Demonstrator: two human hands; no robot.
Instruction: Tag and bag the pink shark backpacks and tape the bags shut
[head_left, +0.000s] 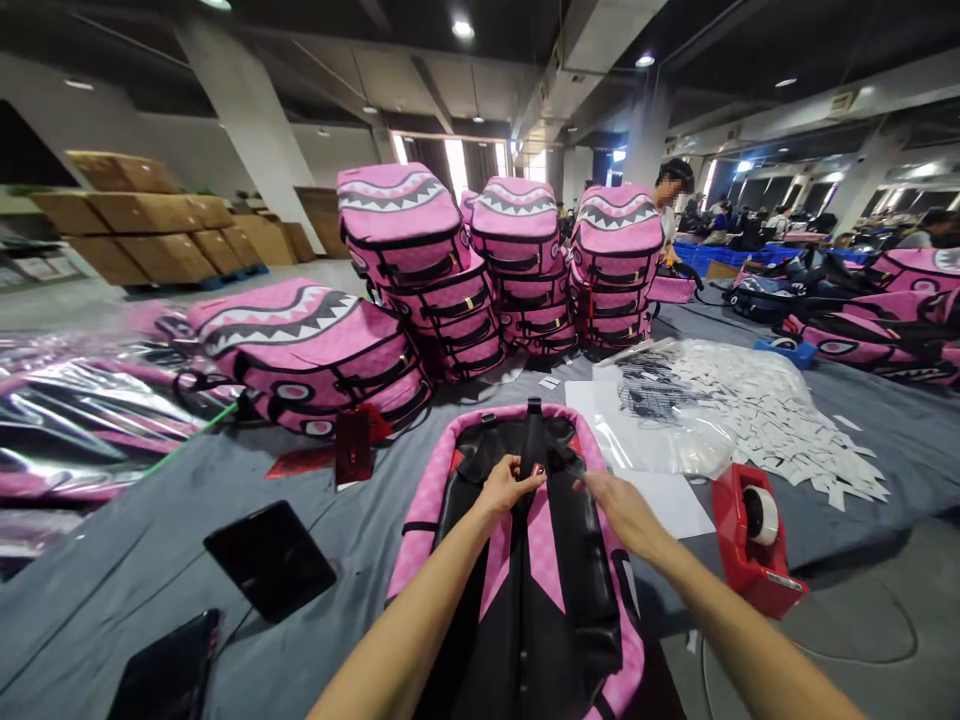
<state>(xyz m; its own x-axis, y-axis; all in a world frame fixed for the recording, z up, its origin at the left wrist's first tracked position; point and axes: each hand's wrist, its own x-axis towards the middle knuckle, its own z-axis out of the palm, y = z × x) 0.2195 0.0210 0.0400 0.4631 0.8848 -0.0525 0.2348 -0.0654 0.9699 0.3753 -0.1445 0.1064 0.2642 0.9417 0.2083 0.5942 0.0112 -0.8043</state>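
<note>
A pink and black backpack (pixel 502 570) lies back side up in front of me, its shoulder straps (pixel 546 560) running down the middle. My left hand (pixel 508 488) is over the upper back panel, just left of the black top handle (pixel 533 430). Its thumb and fingers are drawn together; what is between them is too small to name, with a dark red spot at the thumb tip. My right hand (pixel 622 508) is at the pink right edge, fingers pointing inward. Blur on its fingertips hides whether they grip anything.
Stacked pink backpacks (pixel 420 290) with shark-mouth prints stand behind. A red tape dispenser (pixel 754 535), a pile of white tags (pixel 765 400) and clear plastic bags (pixel 660 430) lie right. A tablet (pixel 270 560), phone (pixel 166 670) and red cards (pixel 352 445) lie left. A person (pixel 670 200) stands beyond.
</note>
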